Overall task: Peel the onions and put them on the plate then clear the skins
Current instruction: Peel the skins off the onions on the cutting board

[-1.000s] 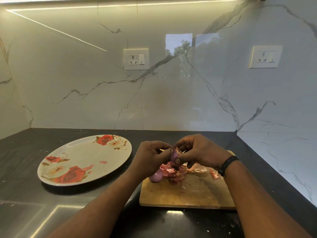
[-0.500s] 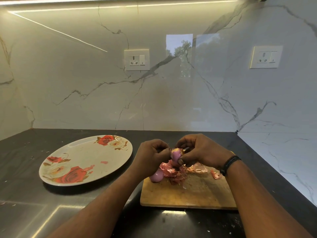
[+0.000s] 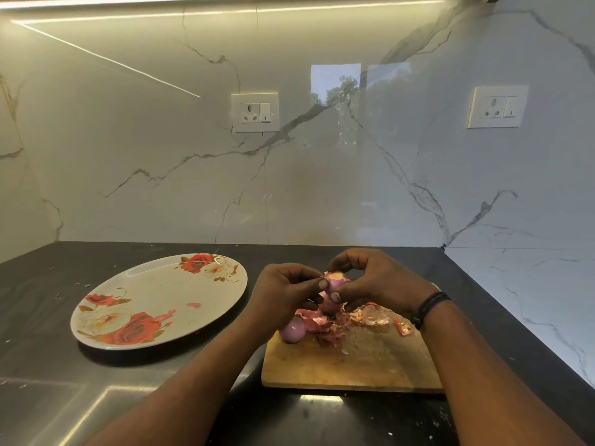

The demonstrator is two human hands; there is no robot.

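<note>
- Turned a little since a second ago: onion [image 3: 335, 281] now shows a glossy pink-yellow crown between the hands, with less dry skin on top; hands, plate and board otherwise in the same places.
- Held in the air above the far end of the chopping board [image 3: 351, 365], between left hand [image 3: 283, 292] and right hand [image 3: 380, 281], both equally near.
- Left fingers [image 3: 317, 283] curled, thumb and forefinger pinching at the onion's left side, seemingly on a flap of skin; too small to be sure.
- Right fingers [image 3: 341, 296] curled round the onion from the right and below, thumb tip pressed to its front.
- Roughly round, no clear long axis; likely pull for the skin leftward and down, away from the right hand's grip.
- Lying on the board below: one peeled onion [image 3: 292, 329] at the left edge, another bulb [image 3: 329, 304] just under the hands, and a loose heap of skins [image 3: 325, 323] reaching towards the right.
- Floral plate [image 3: 154, 304] well to the left on the dark worktop [image 3: 48, 397], no onion on it, one pink scrap near its right side.
- Open path from hands to plate across bare worktop; marble wall close behind and to the right.
</note>
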